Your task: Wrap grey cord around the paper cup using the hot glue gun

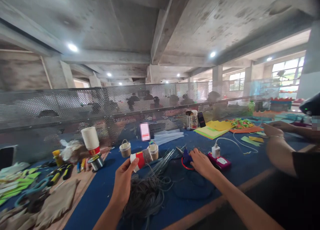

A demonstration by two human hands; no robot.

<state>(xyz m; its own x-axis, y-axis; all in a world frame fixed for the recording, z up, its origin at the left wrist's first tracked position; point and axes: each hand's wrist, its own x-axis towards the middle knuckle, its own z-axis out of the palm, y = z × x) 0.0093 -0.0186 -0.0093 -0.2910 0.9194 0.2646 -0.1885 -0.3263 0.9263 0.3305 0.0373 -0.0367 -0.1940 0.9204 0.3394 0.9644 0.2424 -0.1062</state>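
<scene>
My left hand (123,181) is closed around a red and white paper cup (140,158), held on its side above a heap of grey cord (145,193). My right hand (201,161) rests on the blue table top (105,186) with its fingers curled on a blue glue gun (186,155) and a red ring. Thin metal wires (162,161) lie between the two hands. Two small cup baskets (125,148) wrapped in cord stand just behind the held cup.
A stack of paper cups (90,140), a wire spool (96,161), pliers and scissors lie at the left. A white charger (215,151) on a pink device and coloured paper sheets (215,128) sit at the right. Another person's arms (280,146) rest on the right. A perforated metal screen (75,106) runs behind.
</scene>
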